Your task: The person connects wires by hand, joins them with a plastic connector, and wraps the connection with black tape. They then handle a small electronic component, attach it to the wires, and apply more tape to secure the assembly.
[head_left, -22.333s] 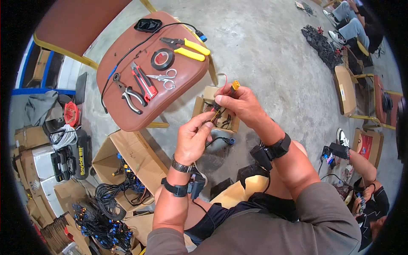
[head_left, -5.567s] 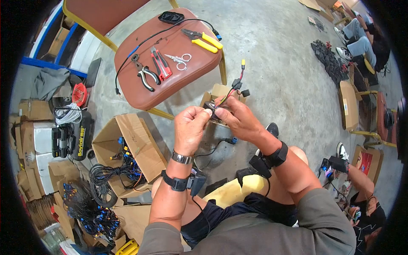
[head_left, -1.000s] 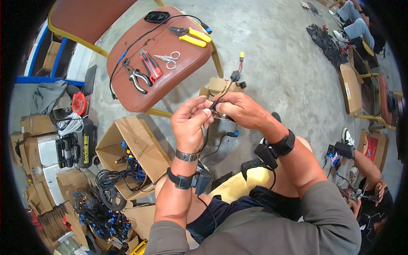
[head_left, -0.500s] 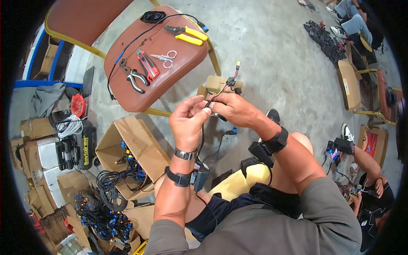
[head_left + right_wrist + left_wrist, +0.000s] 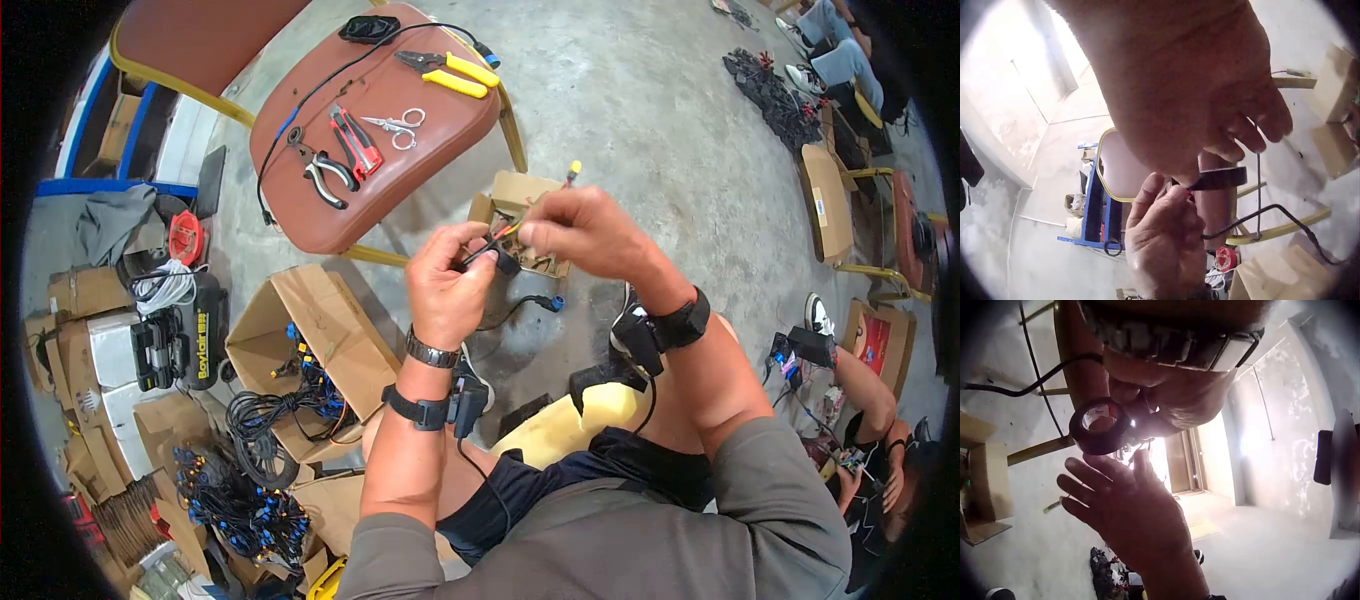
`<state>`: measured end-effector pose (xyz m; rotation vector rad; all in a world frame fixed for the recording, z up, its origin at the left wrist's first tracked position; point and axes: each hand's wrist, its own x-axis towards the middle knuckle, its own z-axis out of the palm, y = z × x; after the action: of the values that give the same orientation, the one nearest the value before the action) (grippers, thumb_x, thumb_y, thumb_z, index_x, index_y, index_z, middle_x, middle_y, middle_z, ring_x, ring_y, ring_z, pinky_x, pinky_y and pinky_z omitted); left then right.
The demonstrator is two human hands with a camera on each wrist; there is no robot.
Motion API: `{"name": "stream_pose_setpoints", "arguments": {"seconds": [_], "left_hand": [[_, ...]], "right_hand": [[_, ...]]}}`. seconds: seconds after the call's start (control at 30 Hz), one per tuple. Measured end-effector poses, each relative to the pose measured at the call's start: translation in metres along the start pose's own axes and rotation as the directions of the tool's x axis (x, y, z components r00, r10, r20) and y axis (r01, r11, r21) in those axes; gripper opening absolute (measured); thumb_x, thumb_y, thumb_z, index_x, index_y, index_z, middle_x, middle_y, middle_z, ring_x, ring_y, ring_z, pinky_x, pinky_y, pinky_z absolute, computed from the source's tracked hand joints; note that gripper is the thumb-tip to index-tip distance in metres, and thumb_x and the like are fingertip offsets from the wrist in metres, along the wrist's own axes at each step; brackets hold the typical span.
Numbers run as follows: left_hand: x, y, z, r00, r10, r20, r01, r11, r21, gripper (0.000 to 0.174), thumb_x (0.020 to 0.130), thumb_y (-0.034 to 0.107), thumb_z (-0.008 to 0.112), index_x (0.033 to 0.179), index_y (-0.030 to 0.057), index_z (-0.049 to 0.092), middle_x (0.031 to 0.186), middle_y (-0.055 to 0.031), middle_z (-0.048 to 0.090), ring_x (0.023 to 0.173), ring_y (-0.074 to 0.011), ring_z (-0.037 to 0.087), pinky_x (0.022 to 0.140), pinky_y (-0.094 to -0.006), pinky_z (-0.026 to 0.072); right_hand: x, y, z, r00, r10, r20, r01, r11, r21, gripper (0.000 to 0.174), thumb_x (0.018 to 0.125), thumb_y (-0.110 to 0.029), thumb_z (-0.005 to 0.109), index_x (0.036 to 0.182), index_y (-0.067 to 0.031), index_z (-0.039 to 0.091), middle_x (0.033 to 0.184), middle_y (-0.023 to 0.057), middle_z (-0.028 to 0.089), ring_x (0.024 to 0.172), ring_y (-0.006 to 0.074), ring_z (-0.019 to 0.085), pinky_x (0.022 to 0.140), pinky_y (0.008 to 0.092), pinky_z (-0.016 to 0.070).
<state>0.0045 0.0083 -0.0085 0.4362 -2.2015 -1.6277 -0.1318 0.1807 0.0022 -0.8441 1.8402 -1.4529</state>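
My left hand pinches a black cable between thumb and fingers; red and yellow wires run on to a yellow connector. Just below the cable hangs a roll of black tape, also seen in the left wrist view and edge-on in the right wrist view. Right of the wires is my right hand; the left wrist view shows this hand with its fingers spread, close to the roll. Whether its fingertips touch the tape is hard to tell.
A brown chair holds pliers, a red cutter, scissors and yellow-handled strippers. A small carton lies behind my hands. At the left stands a larger carton with cables. Another person is at the lower right.
My right hand has moved up and right, off the cable, and its fingers have loosened. The tape roll shows more clearly. It lay on the chair in the oldest frame.
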Motion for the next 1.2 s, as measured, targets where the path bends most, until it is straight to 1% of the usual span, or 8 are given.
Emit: {"name": "stream_pose_setpoints", "arguments": {"seconds": [0.2, 0.23, 0.33, 0.37, 0.43, 0.63, 0.73, 1.2], "left_hand": [[-0.01, 0.003, 0.019, 0.984, 0.066, 0.164, -0.074, 0.996, 0.041, 0.017, 0.079, -0.004, 0.07, 0.094, 0.0002, 0.065, 0.085, 0.0002, 0.06, 0.074, -0.0069, 0.057, 0.067, -0.0232, 0.048], [-0.012, 0.003, 0.022, 0.981, 0.079, 0.175, -0.091, 0.994, 0.061, 0.015, 0.078, -0.005, 0.07, 0.09, 0.0004, 0.063, 0.084, -0.0017, 0.061, 0.073, -0.0085, 0.058, 0.066, -0.0243, 0.0492], [-0.014, 0.008, 0.028, 0.964, 0.155, 0.216, -0.182, 0.977, 0.11, 0.015, 0.078, -0.006, 0.069, 0.09, 0.0006, 0.063, 0.083, -0.0047, 0.063, 0.07, -0.0109, 0.06, 0.065, -0.0249, 0.0499], [-0.014, 0.01, 0.029, 0.961, 0.166, 0.22, -0.193, 0.975, 0.108, 0.016, 0.077, -0.005, 0.069, 0.09, 0.0015, 0.063, 0.082, -0.0071, 0.064, 0.071, -0.0173, 0.061, 0.065, -0.028, 0.0503], [-0.014, 0.014, 0.032, 0.956, 0.187, 0.226, -0.215, 0.971, 0.106, 0.019, 0.074, -0.004, 0.069, 0.09, 0.0033, 0.063, 0.082, -0.0119, 0.064, 0.073, -0.0301, 0.064, 0.066, -0.0344, 0.051], [-0.013, 0.019, 0.032, 0.922, 0.28, 0.267, -0.326, 0.934, 0.144, 0.02, 0.072, -0.005, 0.071, 0.089, 0.0037, 0.064, 0.083, -0.0117, 0.066, 0.076, -0.0306, 0.066, 0.066, -0.0365, 0.0519], [-0.012, 0.015, 0.033, 0.9, 0.347, 0.266, -0.392, 0.909, 0.142, 0.02, 0.075, -0.006, 0.074, 0.09, 0.0017, 0.065, 0.084, -0.0083, 0.067, 0.069, -0.0155, 0.061, 0.059, -0.0281, 0.0481], [-0.015, 0.014, 0.03, 0.966, 0.187, 0.181, -0.178, 0.982, -0.061, 0.017, 0.078, -0.014, 0.066, 0.09, -0.001, 0.064, 0.091, -0.0052, 0.064, 0.077, -0.0107, 0.057, 0.069, -0.024, 0.047]], "right_hand": [[0.007, 0.0, -0.017, 0.999, -0.015, -0.031, 0.014, 0.998, -0.056, 0.02, 0.087, -0.017, 0.068, 0.098, 0.0006, 0.069, 0.077, 0.009, 0.067, 0.07, 0.0158, 0.063, 0.068, 0.0338, 0.0518], [0.005, -0.001, -0.017, 0.997, 0.066, 0.028, -0.059, 0.979, -0.195, 0.025, 0.086, -0.021, 0.066, 0.1, -0.001, 0.071, 0.081, 0.016, 0.069, 0.075, 0.0269, 0.068, 0.072, 0.0382, 0.0531], [0.007, 0.002, -0.014, 0.972, 0.122, 0.198, -0.023, 0.899, -0.438, 0.03, 0.091, -0.025, 0.064, 0.106, 0.0008, 0.069, 0.078, 0.0164, 0.068, 0.073, 0.0262, 0.066, 0.068, 0.038, 0.0517], [0.008, 0.003, -0.012, 0.966, 0.17, 0.194, -0.066, 0.889, -0.453, 0.033, 0.089, -0.031, 0.061, 0.1, -0.0018, 0.072, 0.092, 0.0253, 0.07, 0.088, 0.0417, 0.067, 0.078, 0.0471, 0.0526], [0.008, 0.003, -0.009, 0.966, 0.178, 0.188, -0.082, 0.899, -0.43, 0.033, 0.089, -0.031, 0.061, 0.098, -0.0012, 0.072, 0.091, 0.0254, 0.069, 0.087, 0.0424, 0.067, 0.078, 0.0479, 0.0523], [0.008, 0.016, -0.002, 0.98, 0.086, 0.178, 0.0, 0.9, -0.436, 0.032, 0.09, -0.031, 0.061, 0.088, -0.0008, 0.07, 0.084, 0.0251, 0.069, 0.083, 0.0438, 0.067, 0.076, 0.0494, 0.0519], [0.008, 0.021, -0.001, 0.984, 0.061, 0.165, 0.019, 0.895, -0.445, 0.027, 0.09, -0.026, 0.061, 0.091, -0.001, 0.071, 0.082, 0.0239, 0.069, 0.078, 0.0408, 0.067, 0.072, 0.0457, 0.0525], [0.01, 0.011, -0.005, 0.999, 0.04, 0.008, -0.039, 0.994, -0.106, 0.048, 0.081, -0.024, 0.068, 0.116, 0.0075, 0.063, 0.084, 0.0242, 0.071, 0.076, 0.0278, 0.071, 0.072, 0.0381, 0.0557]]}}
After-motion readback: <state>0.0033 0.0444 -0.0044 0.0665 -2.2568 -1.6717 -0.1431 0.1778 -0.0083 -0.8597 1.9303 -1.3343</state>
